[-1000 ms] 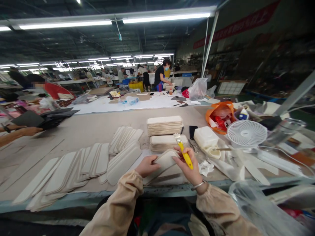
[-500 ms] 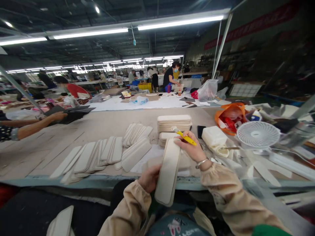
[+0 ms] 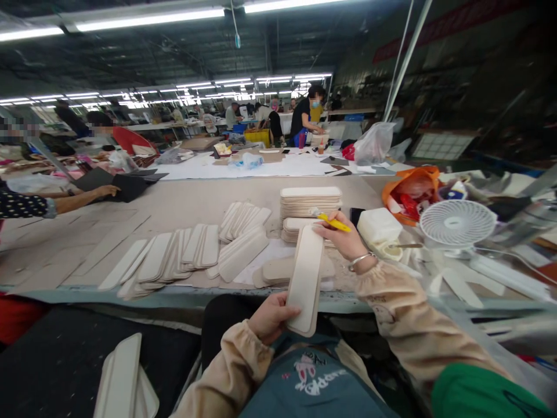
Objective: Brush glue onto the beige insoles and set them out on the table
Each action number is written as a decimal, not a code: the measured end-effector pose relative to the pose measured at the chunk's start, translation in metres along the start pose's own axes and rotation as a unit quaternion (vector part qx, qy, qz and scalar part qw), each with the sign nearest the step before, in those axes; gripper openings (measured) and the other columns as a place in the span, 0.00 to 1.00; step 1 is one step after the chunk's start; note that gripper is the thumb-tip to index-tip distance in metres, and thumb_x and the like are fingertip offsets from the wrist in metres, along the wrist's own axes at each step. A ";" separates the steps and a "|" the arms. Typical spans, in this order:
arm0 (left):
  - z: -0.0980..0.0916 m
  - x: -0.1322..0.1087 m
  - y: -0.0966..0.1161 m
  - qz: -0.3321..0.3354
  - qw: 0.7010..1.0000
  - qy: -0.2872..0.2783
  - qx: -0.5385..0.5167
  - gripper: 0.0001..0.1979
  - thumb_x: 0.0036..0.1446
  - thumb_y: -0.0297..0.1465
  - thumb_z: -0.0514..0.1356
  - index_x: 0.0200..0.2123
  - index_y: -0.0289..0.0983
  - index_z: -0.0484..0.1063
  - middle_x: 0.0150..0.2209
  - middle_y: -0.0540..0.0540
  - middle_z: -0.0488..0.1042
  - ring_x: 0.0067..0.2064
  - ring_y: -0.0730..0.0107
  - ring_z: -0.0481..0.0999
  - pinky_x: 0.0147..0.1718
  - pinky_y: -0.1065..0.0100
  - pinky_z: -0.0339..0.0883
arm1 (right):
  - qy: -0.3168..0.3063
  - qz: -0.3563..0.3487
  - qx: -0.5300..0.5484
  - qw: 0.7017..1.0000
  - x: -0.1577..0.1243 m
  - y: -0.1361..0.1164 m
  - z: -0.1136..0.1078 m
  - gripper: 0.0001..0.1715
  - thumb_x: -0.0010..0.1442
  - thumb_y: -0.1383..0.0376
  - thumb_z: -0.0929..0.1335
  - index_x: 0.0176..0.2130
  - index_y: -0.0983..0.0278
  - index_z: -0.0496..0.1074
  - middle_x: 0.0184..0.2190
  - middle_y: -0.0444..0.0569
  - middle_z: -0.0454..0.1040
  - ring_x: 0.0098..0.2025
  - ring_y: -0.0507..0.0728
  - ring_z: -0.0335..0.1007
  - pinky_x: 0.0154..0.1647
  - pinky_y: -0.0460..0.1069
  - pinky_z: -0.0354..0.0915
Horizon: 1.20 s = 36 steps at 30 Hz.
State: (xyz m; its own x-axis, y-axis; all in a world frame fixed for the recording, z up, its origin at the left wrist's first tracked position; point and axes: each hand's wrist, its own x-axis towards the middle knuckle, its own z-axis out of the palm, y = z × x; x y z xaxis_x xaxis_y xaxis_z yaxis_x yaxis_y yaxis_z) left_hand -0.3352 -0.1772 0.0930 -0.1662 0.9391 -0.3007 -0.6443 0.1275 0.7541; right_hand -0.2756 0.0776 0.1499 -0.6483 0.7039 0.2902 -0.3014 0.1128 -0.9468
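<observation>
A long cream panel with rounded corners [image 3: 307,273] is held tilted at the table's front edge, and a second layer shows along its side. My left hand [image 3: 273,318] grips its lower left edge, thumb on the face. Up at the far end, the fingers of my right hand [image 3: 348,239] touch the panel's top corner. That same hand is closed round a yellow-handled brush [image 3: 338,222], its pale bristles pointing left. Behind the panel rises a neat stack of similar panels [image 3: 310,200], with more flat panels [image 3: 270,270] lying partly hidden under the held one.
Fanned-out panels [image 3: 200,247] cover the table's left middle. Others lie on a dark surface [image 3: 52,360] at lower left. To the right are a white container [image 3: 379,227], an orange bag [image 3: 391,200] and a white fan [image 3: 458,223]. A co-worker's hand [image 3: 107,190] handles dark sheets at left.
The view has tipped downward, so the table appears higher. My left thumb now lies on the panel's face. My right hand keeps the brush at the panel's top end.
</observation>
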 end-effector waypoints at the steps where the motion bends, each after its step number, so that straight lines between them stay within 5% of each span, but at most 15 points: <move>1: 0.001 0.001 -0.001 0.003 1.000 0.008 0.006 0.24 0.38 0.33 0.75 0.40 0.28 0.79 0.33 0.38 0.81 0.29 0.65 0.79 0.31 0.68 0.73 | 0.000 0.000 0.000 1.000 0.000 0.001 -0.001 0.30 0.40 0.57 0.80 0.34 0.57 0.60 0.31 0.40 0.77 0.36 0.56 0.75 0.41 0.51 0.70; 31: 0.006 0.010 -0.019 0.004 0.999 0.044 0.021 0.28 0.39 0.37 0.75 0.44 0.29 0.77 0.32 0.39 0.80 0.28 0.67 0.77 0.28 0.69 0.71 | 0.004 0.000 -0.075 0.997 -0.001 0.000 -0.019 0.28 0.43 0.53 0.78 0.33 0.58 0.60 0.26 0.38 0.69 0.27 0.52 0.64 0.30 0.48 0.62; 36: 0.005 0.008 -0.011 -0.048 0.997 0.055 -0.030 0.27 0.49 0.44 0.69 0.47 0.31 0.75 0.35 0.38 0.81 0.29 0.61 0.79 0.26 0.64 0.75 | 0.025 -0.006 -0.075 0.997 -0.003 0.003 -0.027 0.29 0.42 0.54 0.79 0.34 0.58 0.60 0.26 0.38 0.69 0.28 0.52 0.65 0.31 0.48 0.63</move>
State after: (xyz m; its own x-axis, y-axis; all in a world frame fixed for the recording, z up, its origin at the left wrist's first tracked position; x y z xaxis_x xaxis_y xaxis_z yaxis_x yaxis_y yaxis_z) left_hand -0.3255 -0.1697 0.0853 -0.1814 0.8824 -0.4342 -0.7035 0.1921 0.6843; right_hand -0.2558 0.0947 0.1425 -0.6080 0.7358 0.2983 -0.1982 0.2232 -0.9544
